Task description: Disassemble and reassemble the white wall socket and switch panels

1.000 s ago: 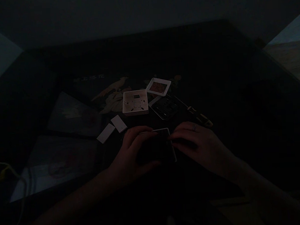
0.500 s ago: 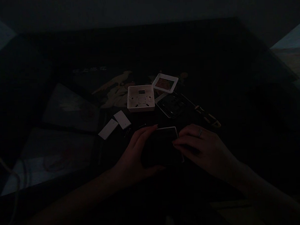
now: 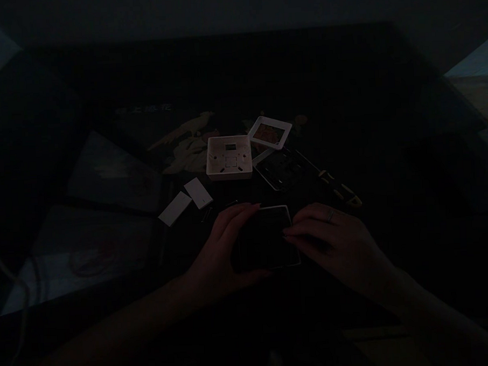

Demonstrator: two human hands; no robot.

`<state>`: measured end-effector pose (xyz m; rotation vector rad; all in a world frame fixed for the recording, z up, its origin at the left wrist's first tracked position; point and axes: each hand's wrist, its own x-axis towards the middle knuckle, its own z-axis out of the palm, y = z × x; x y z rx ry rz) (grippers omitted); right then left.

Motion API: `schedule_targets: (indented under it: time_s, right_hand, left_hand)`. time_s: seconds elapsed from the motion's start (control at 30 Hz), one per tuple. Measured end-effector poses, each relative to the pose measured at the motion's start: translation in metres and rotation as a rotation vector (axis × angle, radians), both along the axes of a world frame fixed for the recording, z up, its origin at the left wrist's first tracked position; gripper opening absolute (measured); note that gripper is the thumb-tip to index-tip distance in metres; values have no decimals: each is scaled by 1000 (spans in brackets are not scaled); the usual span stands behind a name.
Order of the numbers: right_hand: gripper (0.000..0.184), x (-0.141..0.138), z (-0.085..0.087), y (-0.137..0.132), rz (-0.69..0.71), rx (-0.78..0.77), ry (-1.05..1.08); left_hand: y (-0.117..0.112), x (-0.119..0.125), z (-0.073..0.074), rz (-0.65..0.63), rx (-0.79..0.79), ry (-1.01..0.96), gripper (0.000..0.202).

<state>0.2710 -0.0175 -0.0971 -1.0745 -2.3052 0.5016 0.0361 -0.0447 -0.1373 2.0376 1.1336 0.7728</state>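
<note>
Left hand (image 3: pixel 220 251) shifted from screws (image 3: pixel 206 215), spread around squarish panel (image 3: pixel 266 237), far edge sideways, right hand (image 3: pixel 336 237) pinching, hold unclear

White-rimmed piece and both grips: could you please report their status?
Left grip spans white-rimmed piece; right grip at its right edge. Piece's dark middle too dim to read. Nothing seen in the way; box beyond.

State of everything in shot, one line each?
Panel: held, dark inside
Left hand: gripping panel
Right hand: fingertips at panel's right edge; too dark to tell if holding anything
Box: open side up
Frame: lying askew
Black part: dark side up
Screwdriver: lying down
White plates: lying flat
Screws: loose
</note>
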Motion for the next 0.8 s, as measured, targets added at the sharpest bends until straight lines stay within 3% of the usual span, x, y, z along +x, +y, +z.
schedule_targets:
  time_s: [0.57,0.8]
  right_hand:
    - [24,0,1,-1,62,250,-152]
    - [26,2,1,0,86,256,-185]
  left_hand:
    - [4,-2,0,-46,24,-7,92]
    - [5,-2,2,-68,23,2,90]
